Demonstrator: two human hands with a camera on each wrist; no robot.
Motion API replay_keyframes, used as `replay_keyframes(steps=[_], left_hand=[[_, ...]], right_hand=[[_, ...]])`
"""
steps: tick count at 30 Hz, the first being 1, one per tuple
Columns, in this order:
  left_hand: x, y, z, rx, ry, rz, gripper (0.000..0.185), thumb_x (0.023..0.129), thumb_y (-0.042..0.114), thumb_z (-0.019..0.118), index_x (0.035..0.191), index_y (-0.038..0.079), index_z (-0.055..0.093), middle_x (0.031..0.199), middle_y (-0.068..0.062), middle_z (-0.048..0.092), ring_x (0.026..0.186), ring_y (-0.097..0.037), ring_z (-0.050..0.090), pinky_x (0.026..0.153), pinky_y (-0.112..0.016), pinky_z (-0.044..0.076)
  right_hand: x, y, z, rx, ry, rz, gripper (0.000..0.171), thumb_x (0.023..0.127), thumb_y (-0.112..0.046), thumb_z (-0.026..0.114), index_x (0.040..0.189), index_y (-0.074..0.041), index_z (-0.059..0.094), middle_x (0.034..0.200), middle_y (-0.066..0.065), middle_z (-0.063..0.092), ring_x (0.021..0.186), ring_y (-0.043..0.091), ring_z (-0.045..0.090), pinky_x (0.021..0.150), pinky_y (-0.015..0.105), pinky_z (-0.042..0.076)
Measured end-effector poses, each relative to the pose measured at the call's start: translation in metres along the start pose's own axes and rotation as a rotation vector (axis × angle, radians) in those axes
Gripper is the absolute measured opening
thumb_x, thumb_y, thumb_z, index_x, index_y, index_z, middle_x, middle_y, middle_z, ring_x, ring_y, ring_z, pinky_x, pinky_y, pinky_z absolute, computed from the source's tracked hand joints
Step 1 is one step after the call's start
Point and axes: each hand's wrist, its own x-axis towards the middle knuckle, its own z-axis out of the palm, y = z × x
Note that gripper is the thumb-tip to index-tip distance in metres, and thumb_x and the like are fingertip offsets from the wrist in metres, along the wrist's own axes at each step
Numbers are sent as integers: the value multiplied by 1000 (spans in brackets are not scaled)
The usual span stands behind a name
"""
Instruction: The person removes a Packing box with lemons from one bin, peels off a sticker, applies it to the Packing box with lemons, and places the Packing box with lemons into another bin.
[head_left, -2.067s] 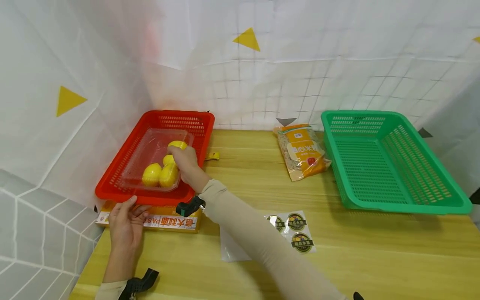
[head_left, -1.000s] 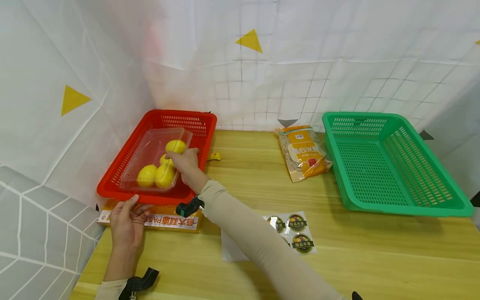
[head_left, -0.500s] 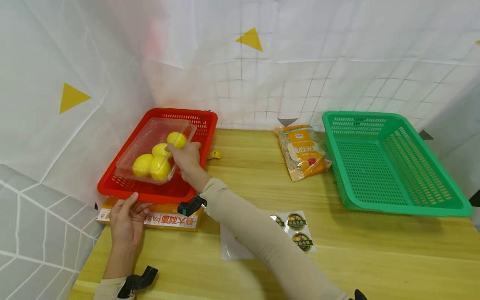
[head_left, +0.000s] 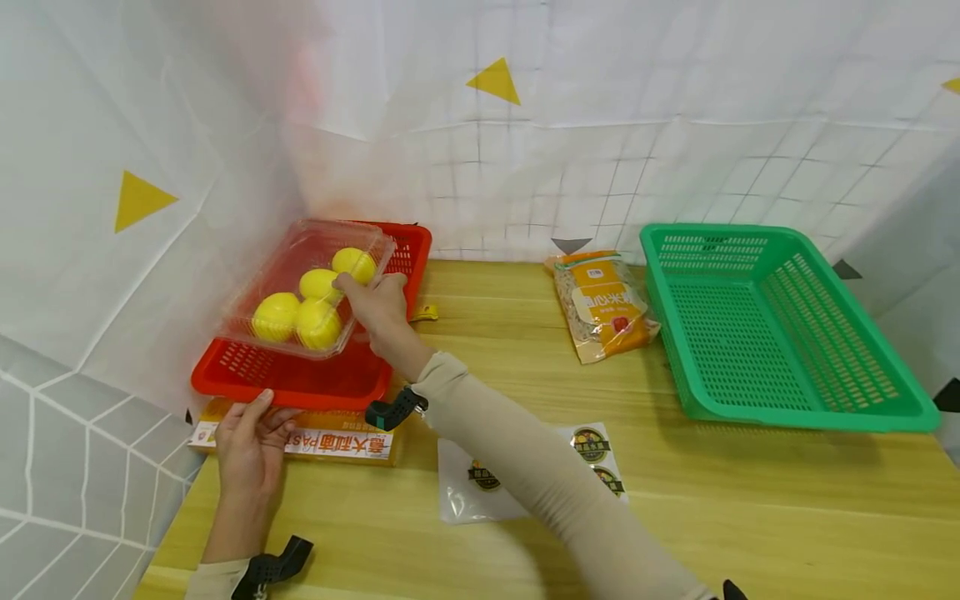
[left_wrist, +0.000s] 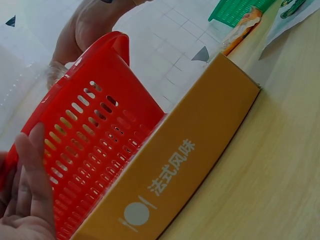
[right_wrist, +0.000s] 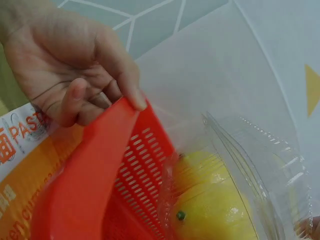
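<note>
My right hand (head_left: pixel 382 317) grips the near-right edge of a clear plastic box (head_left: pixel 318 237) holding several yellow lemons (head_left: pixel 317 323). The box is raised and tilted over the red basket (head_left: pixel 225 385), overlapping its left and back rims in the head view. In the right wrist view, a lemon (right_wrist: pixel 212 217) with a green stem spot shows through the plastic. My left hand (head_left: pixel 251 458) holds the basket's front rim, its thumb on top. In the left wrist view, fingers (left_wrist: pixel 35 175) of that hand lie against the basket's outer wall (left_wrist: pixel 100 120).
An orange pasta box (head_left: pixel 337 446) lies beneath the basket's front. A sticker sheet (head_left: pixel 465 492) sits mid-table, partly under my right sleeve. Farther back is an orange food packet (head_left: pixel 603 304), beside a green basket (head_left: pixel 750 350). A small yellow item (head_left: pixel 425 312) lies right of the red basket.
The clear box of lemons has risen from inside the red basket and shifted left, my right hand moving with it. My left hand has stayed at the basket's front rim.
</note>
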Motion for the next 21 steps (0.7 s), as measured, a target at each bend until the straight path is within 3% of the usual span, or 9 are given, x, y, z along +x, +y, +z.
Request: replay_keyframes(steps=[7, 14, 21], left_hand=[[-2, 0, 1, -20, -28, 6, 21, 105, -3, 54, 91, -8, 68, 90, -20, 75, 67, -31, 74, 57, -30, 59], [-2, 0, -1, -60, -79, 12, 21, 105, -4, 53, 89, -10, 64, 85, -24, 74, 66, -32, 75, 57, -32, 59], [-1, 1, 0, -42, -59, 5, 22, 106, -4, 53, 89, -9, 66, 84, -22, 74, 66, -31, 75, 56, -31, 59]], right_hand=[[-3, -9, -12, 63, -57, -5, 54, 88, -28, 83, 117, -10, 41, 100, 7, 54, 81, 24, 65, 67, 55, 62], [-6, -17, -26, 44, -102, -30, 47, 90, -30, 81, 107, -12, 41, 106, 7, 51, 85, 27, 63, 62, 51, 62], [-8, -24, -38, 19, -137, -39, 48, 91, -34, 79, 108, -13, 39, 112, 7, 51, 91, 30, 63, 62, 51, 62]])
